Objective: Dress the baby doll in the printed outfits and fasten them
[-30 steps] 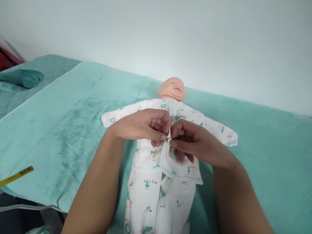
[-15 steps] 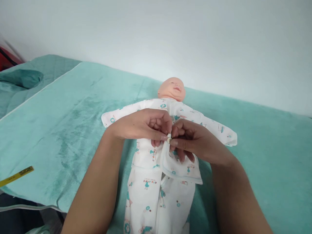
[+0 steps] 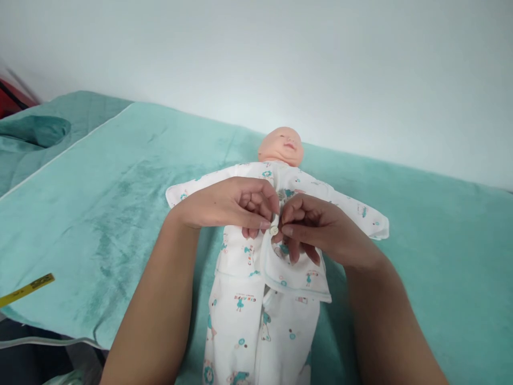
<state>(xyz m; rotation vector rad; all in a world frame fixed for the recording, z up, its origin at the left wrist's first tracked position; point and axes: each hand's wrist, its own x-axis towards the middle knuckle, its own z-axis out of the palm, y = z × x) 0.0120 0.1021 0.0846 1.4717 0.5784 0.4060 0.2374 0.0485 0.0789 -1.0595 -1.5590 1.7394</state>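
A baby doll [image 3: 282, 144] lies on its back on a teal blanket [image 3: 120, 203], dressed in a white printed shirt [image 3: 240, 251] and matching trousers [image 3: 240, 331]. My left hand [image 3: 228, 206] pinches the left edge of the shirt front at the chest. My right hand [image 3: 316, 230] pinches the right flap of the shirt. Between my fingertips sits a small round snap button [image 3: 274, 230]. The lower corner of the right flap [image 3: 296, 280] hangs loose over the doll's belly.
A white wall rises behind the bed. A darker teal pillow [image 3: 36, 131] lies at the far left, with something red behind it. A yellow tape strip [image 3: 26, 290] pokes in at the left edge, near the blanket's front hem.
Both hands have shifted slightly up the doll's chest and closer together, and the snap now shows more clearly between the fingertips. The doll has not moved.
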